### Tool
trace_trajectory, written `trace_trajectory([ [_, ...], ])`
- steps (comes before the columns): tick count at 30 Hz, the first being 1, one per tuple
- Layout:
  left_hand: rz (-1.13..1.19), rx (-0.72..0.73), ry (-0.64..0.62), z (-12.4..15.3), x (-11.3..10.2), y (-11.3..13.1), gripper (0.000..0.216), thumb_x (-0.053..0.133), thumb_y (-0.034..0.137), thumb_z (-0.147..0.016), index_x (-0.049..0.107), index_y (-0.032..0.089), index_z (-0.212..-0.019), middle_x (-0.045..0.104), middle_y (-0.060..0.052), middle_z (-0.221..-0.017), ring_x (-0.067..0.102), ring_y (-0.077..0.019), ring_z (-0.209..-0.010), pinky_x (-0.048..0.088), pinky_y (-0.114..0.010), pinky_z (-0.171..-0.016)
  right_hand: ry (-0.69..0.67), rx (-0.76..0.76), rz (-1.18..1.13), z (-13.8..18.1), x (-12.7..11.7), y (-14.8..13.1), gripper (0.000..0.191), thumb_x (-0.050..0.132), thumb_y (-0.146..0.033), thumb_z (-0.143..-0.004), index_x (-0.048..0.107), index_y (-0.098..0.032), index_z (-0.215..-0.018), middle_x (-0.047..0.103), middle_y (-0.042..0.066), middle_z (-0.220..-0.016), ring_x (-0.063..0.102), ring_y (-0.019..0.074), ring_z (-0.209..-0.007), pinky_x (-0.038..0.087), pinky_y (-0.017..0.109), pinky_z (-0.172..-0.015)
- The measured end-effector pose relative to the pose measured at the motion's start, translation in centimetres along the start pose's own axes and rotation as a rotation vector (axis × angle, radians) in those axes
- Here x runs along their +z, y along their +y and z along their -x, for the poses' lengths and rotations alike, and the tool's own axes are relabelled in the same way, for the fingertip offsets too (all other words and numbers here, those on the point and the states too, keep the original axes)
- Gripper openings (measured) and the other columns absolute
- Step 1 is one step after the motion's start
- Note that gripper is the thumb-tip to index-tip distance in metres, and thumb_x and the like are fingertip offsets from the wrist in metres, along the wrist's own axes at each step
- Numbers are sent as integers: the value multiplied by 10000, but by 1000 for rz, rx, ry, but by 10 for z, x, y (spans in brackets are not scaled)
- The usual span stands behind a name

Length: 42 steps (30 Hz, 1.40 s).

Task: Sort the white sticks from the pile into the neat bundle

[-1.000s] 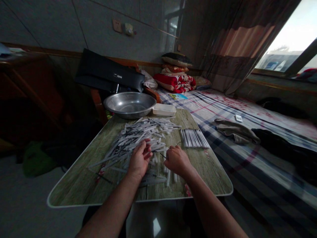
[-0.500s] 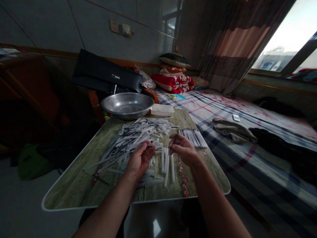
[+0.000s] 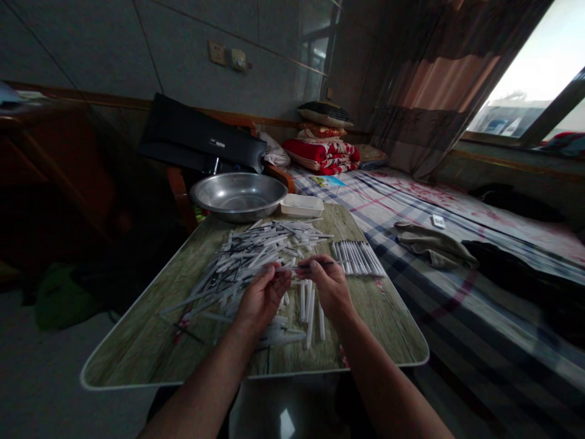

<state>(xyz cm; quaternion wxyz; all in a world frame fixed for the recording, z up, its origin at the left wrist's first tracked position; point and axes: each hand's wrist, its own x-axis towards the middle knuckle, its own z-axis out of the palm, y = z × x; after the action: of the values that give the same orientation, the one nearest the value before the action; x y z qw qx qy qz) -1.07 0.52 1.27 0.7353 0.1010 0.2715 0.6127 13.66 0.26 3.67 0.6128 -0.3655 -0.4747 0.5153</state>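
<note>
Above the table, my left hand (image 3: 264, 299) is closed, pinching a whitish pen-like tube (image 3: 287, 268) between thumb and fingers. Opposite it, my right hand (image 3: 329, 289) grips a thin dark rod (image 3: 305, 266), whose tip points left and meets the tube's end. Whether the tip is inside the tube I cannot tell. A loose pile of white tubes and dark rods (image 3: 256, 244) lies beyond and left of my hands. Below my right hand, several white tubes (image 3: 311, 314) lie side by side. To its right is a neat row of dark-tipped white tubes (image 3: 359, 258).
At the far end of the wood-patterned table (image 3: 150, 341) stand a steel basin (image 3: 240, 195) and a shallow white tray (image 3: 301, 205). A bed with a checked sheet (image 3: 411, 292) runs along the right side. A black case (image 3: 196, 137) leans behind the basin.
My right hand has moved slightly and turned the dark rod level, bringing its tip to the tube in my left hand. The hands were apart before. The view shifted slightly.
</note>
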Motion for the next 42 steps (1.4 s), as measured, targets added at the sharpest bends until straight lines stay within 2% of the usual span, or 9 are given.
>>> trace_trajectory([
  [6, 20, -11, -4, 0, 0, 1, 157, 519, 68, -883, 656, 124, -830, 737, -65, -726, 722, -154, -650, 606, -240, -615, 39, -49, 213, -3, 0, 7, 215, 648, -375, -769, 692, -171, -822, 665, 42, -812, 562, 138, -696, 458, 254, -623],
  [11, -41, -43, -91, 3, 1, 0, 115, 547, 86, -877, 656, 123, -866, 743, -86, -772, 731, -175, -693, 599, -227, -598, 14, -68, 201, 0, 3, 15, 217, 630, -369, -797, 713, -191, -890, 581, 12, -821, 504, 108, -660, 454, 244, -639],
  [15, 14, -118, -109, 5, 2, 2, 215, 465, 103, -926, 666, 129, -856, 744, -89, -775, 730, -158, -695, 589, -209, -597, -97, -14, 117, 2, 7, 15, 411, 641, -384, -784, 624, -236, -1167, 539, 9, -913, 508, 97, -672, 466, 223, -612],
  [19, 196, -203, -104, 4, -2, 13, 299, 415, 157, -963, 682, 158, -829, 733, -49, -705, 717, -122, -657, 567, -169, -567, -195, 49, 142, -1, -4, 3, 563, 684, -387, -720, 535, -251, -1246, 530, 37, -1080, 525, 97, -703, 464, 210, -575],
  [21, 288, -219, -124, 3, -5, 18, 299, 412, 165, -967, 685, 166, -846, 735, -41, -731, 714, -105, -671, 559, -152, -578, -236, 65, 289, -5, -18, -6, 505, 683, -361, -722, 563, -218, -1191, 557, 42, -1063, 520, 90, -682, 449, 206, -567],
  [26, 406, -258, -130, 4, -7, 22, 317, 391, 209, -985, 677, 162, -858, 733, -37, -740, 704, -86, -660, 540, -123, -562, -313, 199, 994, -11, -54, -27, 60, 590, -199, -794, 606, -143, -784, 587, -10, -642, 498, 82, -540, 364, 189, -507],
  [32, 390, -240, -142, 5, -6, 21, 298, 406, 201, -981, 676, 160, -862, 732, -45, -779, 690, -69, -642, 538, -116, -577, -559, 459, 1240, 0, -57, -32, 144, 563, -129, -798, 603, -151, -934, 653, -6, -617, 556, 95, -471, 372, 191, -482],
  [36, 354, -218, -146, 4, -7, 21, 314, 394, 202, -983, 677, 163, -853, 732, -53, -796, 705, -88, -685, 546, -132, -578, -635, 345, 1377, 2, -48, -23, 174, 581, -120, -757, 647, -159, -912, 682, 12, -689, 584, 111, -561, 384, 204, -539],
  [42, 282, -197, -89, 1, -8, 21, 324, 399, 243, -981, 686, 166, -852, 731, -70, -807, 717, -130, -736, 547, -156, -540, -664, 176, 1320, 0, -41, -6, 208, 550, -96, -743, 657, -145, -916, 675, 19, -746, 565, 111, -640, 370, 210, -590],
])
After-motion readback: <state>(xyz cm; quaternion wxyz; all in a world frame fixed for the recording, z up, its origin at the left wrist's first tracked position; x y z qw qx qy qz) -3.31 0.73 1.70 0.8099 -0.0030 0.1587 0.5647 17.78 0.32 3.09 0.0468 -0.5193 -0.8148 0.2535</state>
